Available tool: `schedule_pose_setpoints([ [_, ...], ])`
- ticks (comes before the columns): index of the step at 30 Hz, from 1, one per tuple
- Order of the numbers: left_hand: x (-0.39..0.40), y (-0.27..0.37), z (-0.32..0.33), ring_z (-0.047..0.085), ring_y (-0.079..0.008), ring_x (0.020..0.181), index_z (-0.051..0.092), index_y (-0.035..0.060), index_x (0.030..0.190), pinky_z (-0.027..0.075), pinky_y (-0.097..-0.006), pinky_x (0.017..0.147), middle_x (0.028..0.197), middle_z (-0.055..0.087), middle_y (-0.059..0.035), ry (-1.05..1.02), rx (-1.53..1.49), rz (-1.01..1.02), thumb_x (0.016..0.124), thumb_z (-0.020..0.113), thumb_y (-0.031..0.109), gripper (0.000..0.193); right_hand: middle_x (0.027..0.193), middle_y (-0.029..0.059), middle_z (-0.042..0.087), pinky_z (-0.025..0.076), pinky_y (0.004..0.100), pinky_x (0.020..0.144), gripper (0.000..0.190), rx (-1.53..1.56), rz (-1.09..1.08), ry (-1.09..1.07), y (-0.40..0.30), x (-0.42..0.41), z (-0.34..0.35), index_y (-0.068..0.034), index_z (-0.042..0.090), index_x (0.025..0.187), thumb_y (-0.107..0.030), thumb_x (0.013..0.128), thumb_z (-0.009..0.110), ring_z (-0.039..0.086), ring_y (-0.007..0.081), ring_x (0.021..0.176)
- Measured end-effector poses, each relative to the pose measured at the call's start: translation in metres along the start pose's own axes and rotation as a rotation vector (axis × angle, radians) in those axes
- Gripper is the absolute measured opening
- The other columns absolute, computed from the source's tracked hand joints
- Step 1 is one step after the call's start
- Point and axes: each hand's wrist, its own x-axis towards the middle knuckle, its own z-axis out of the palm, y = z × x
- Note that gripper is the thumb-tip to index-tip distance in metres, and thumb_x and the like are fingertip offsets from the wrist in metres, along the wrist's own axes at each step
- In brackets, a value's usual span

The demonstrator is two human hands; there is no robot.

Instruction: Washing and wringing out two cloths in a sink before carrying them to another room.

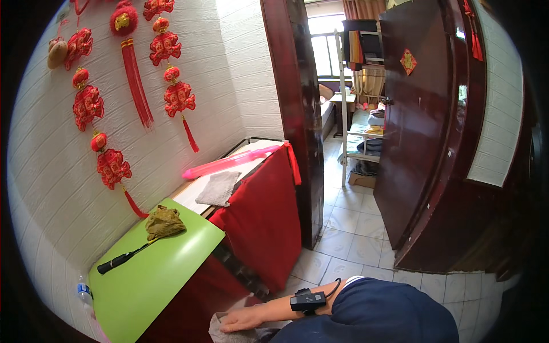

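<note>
At the bottom edge, my right hand (241,320) is on a grey cloth (217,335), its fingers bent into the fabric. A black device (308,301) with a cable is strapped to that forearm, below a navy sleeve. My left hand is out of view. Left of my right hand stands a table with a bright green top (141,291). On it lie a crumpled olive-brown bag or cloth (164,223) and a black-handled tool (122,260), whose far end reaches the bag.
Behind the green top, a red-draped table (266,214) carries another grey cloth (218,188) and a pink plastic tube (227,163). A plastic bottle (83,289) is by the wall. At right, a dark door (414,120) stands ajar before a bunk bed (344,115).
</note>
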Motion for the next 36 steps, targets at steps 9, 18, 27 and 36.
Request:
schedule_pose_setpoints([
  [9, -0.012, -0.012, -0.008, 0.049, -0.0212, 0.104, 0.035, 0.0052, 0.126, 0.042, -0.0328, 0.085, 0.117, 0.048, -0.0081, 0.061, -0.047, 0.135, 0.073, 0.06, 0.009, 0.059, 0.082, 0.0151, 0.057, 0.043, 0.0385, 0.071, 0.041, -0.361, 0.067, 0.204, -0.015, -0.014, 0.002, -0.005, 0.057, 0.08, -0.041, 0.086, 0.04, 0.053, 0.0325, 0.082],
  [18, -0.033, 0.008, 0.026, 0.04, -0.0285, 0.116, 0.032, 0.0018, 0.125, 0.032, -0.0422, 0.097, 0.124, 0.041, -0.0144, 0.151, -0.12, 0.411, 0.07, 0.059, 0.019, 0.063, 0.069, -0.0045, 0.049, 0.039, 0.0244, 0.061, 0.021, 0.289, 0.132, 0.351, -0.041, -0.019, -0.012, -0.004, 0.055, 0.073, -0.021, 0.085, 0.052, 0.042, 0.0049, 0.067],
  [27, -0.051, 0.018, 0.06, 0.041, -0.0036, 0.05, 0.031, 0.0077, 0.126, 0.031, -0.0142, 0.04, 0.091, 0.058, -0.0099, 0.415, -0.018, 0.32, 0.069, 0.054, -0.005, 0.063, 0.09, 0.0019, 0.06, 0.041, 0.0233, 0.075, 0.028, 0.55, 0.067, 0.452, -0.055, -0.037, -0.092, 0.0, 0.06, 0.097, -0.025, 0.085, 0.054, 0.053, 0.0091, 0.081],
  [36, -0.09, -0.046, 0.103, 0.053, -0.01, 0.078, 0.058, 0.0012, 0.098, 0.04, -0.0219, 0.075, 0.084, 0.059, -0.0027, 1.098, 0.276, 0.524, 0.072, 0.059, -0.002, 0.026, 0.09, 0.0036, 0.061, 0.042, 0.023, 0.074, 0.029, 0.403, 0.065, 0.278, -0.01, -0.057, -0.108, 0.001, 0.06, 0.099, -0.025, 0.086, 0.053, 0.054, 0.0087, 0.08],
])
